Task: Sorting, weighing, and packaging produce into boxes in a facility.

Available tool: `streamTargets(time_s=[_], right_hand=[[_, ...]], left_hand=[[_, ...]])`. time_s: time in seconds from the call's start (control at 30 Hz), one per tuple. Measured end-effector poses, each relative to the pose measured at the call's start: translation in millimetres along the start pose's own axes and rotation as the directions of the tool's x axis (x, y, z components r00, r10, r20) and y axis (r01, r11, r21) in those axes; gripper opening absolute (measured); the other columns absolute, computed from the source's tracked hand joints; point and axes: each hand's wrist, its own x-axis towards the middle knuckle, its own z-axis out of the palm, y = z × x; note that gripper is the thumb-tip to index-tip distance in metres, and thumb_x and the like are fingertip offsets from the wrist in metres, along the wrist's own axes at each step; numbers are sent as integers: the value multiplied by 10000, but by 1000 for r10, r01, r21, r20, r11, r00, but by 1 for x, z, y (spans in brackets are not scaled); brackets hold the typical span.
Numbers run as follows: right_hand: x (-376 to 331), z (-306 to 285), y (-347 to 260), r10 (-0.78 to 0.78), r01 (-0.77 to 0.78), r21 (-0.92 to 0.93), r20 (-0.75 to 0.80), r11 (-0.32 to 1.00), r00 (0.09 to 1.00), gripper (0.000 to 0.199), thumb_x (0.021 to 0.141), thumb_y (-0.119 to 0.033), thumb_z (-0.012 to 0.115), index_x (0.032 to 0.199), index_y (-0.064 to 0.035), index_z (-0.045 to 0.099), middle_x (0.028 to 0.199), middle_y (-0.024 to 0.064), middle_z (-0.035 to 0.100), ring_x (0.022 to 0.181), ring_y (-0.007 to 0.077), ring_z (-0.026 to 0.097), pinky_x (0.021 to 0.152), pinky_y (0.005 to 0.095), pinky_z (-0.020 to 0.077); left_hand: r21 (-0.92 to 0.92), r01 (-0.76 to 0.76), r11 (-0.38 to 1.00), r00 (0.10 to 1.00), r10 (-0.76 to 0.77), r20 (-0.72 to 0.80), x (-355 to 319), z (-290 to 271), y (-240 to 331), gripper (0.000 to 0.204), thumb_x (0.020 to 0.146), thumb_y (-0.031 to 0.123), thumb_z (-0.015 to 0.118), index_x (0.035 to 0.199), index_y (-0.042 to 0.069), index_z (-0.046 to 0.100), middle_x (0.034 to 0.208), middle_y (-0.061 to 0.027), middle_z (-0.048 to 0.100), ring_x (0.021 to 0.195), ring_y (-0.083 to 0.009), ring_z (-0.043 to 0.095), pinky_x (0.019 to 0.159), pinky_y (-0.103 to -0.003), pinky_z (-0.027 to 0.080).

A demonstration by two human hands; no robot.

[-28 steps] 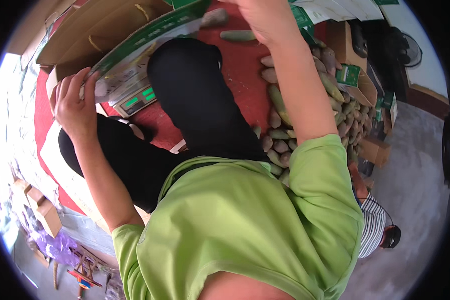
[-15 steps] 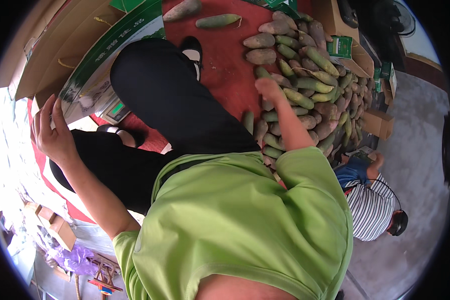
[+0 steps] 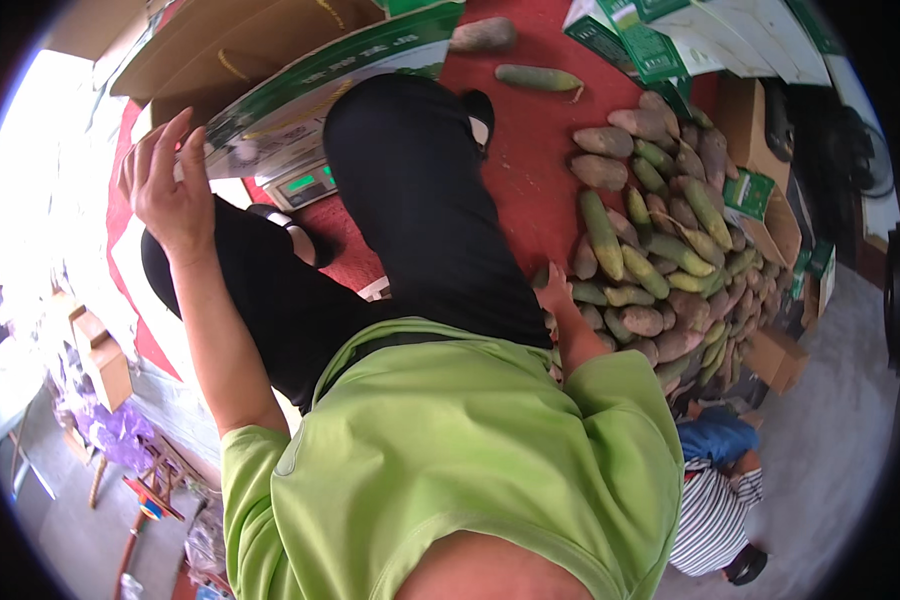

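Observation:
My left hand (image 3: 170, 190) is raised beside the end of a large green-and-white printed carton (image 3: 270, 120), fingers apart and nothing in them. Whether its fingertips touch the carton cannot be made out. Low at the near left edge of the radish pile (image 3: 660, 235) is my right hand (image 3: 557, 290). Its fingers are stretched out against a green radish (image 3: 541, 277), partly hidden by the hand and my leg. The pile mixes long green radishes with thick purplish-brown ones. A long green radish (image 3: 601, 235) lies on the pile's left side, away from the hand.
A scale (image 3: 302, 185) with a lit green display sits under the carton. On the red mat (image 3: 515, 150) lie a lone green radish (image 3: 538, 78) and a brownish one (image 3: 485, 36). Green-white boxes (image 3: 660, 40) stand beyond the pile. A person in a striped shirt (image 3: 710, 520) is at lower right.
My right hand has left the green radish at the pile's left side and come back toward my leg. The whole view has shifted, so the pile appears farther right. My left hand stays beside the carton.

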Motion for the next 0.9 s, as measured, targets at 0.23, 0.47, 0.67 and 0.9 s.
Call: streamTargets(time_s=[0.23,0.47,0.67,0.9], right_hand=[[-5,-18,-21,-5,10,-143,39,990,999,725,755,-278,716,1380,-181,363,1434,109,354,1294,346,391,1013,441,417],[-18,-17,-33,74,-76,125,17,989,997,580,693,-262,750,1185,-116,478,1186,162,559,1148,337,541,915,417,469],[5,7,21,-125,142,90,-172,986,977,535,602,-223,792,1069,-86,568,1069,155,596,1012,348,592,877,419,478],[-29,-99,-29,-292,467,206,-553,860,781,387,623,-103,775,985,-65,643,1014,126,593,958,296,592,845,381,478]], left_hand=[[-16,-16,1000,1000,17,17,5,-1,6,185,864,247,665,1008,141,714,938,-18,677,937,-183,604,935,-340,380],[-27,-15,1000,1000,15,-12,5,-4,5,179,846,251,672,962,120,713,904,-43,661,933,-213,602,905,-358,396],[-150,-97,984,995,96,-14,11,-9,13,147,777,201,716,744,69,662,754,-35,604,800,-199,608,878,-395,429],[-181,-101,978,993,111,46,8,-17,16,186,745,234,738,727,66,660,734,-38,586,774,-207,599,917,-423,431]])
